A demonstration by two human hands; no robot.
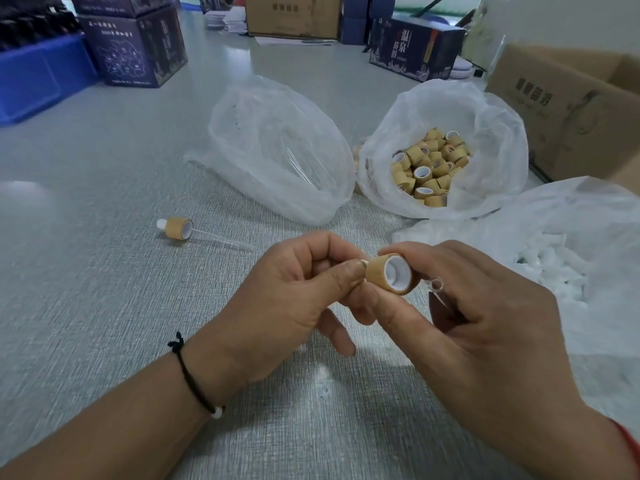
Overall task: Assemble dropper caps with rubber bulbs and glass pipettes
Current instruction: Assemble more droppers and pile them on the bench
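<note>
A bamboo-coloured dropper cap [387, 273] with a white inner liner is held between both hands, its open end facing me. My left hand [294, 299] pinches the cap's far end with thumb and curled fingers. My right hand [478, 317] grips the cap's rim with thumb and forefinger and also holds a clear glass pipette [437, 287] among its curled fingers. Whether a rubber bulb sits in the cap is hidden by my left fingers. One finished dropper [180, 228], with white bulb, cap and glass pipette, lies on the grey table [104, 306] to the left.
Three plastic bags lie beyond my hands: one with glass pipettes [277, 150], one with several bamboo caps [429, 166], one with white rubber bulbs [561, 265] at the right. Cardboard boxes [571, 109], dark printed cartons [135, 46] and a blue bin [38, 74] ring the table's far side.
</note>
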